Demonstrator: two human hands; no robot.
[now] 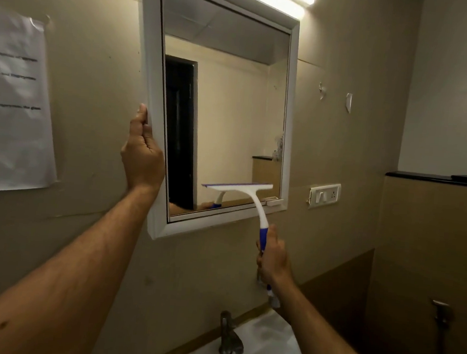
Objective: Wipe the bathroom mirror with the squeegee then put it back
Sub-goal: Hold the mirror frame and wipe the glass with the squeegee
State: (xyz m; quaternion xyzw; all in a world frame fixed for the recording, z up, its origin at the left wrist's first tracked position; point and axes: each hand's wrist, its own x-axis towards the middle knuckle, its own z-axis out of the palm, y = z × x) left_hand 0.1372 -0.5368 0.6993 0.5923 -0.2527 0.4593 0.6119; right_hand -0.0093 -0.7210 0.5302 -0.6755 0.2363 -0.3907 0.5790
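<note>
Fingers (270,245) of the right hand (273,259) wrap the squeegee (253,198) handle, blade seemingly touching the mirror (226,114); left hand (141,155) grips its frame.

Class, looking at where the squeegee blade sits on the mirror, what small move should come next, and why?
Probably lift the white-and-blue plastic squeegee, held by the right hand, up the white-framed mirror for another downward pass: its blade sits near the glass's bottom edge, while the left hand grips the frame.

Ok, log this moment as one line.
left hand steadies mirror frame | right hand holds squeegee | blade low on glass
</note>
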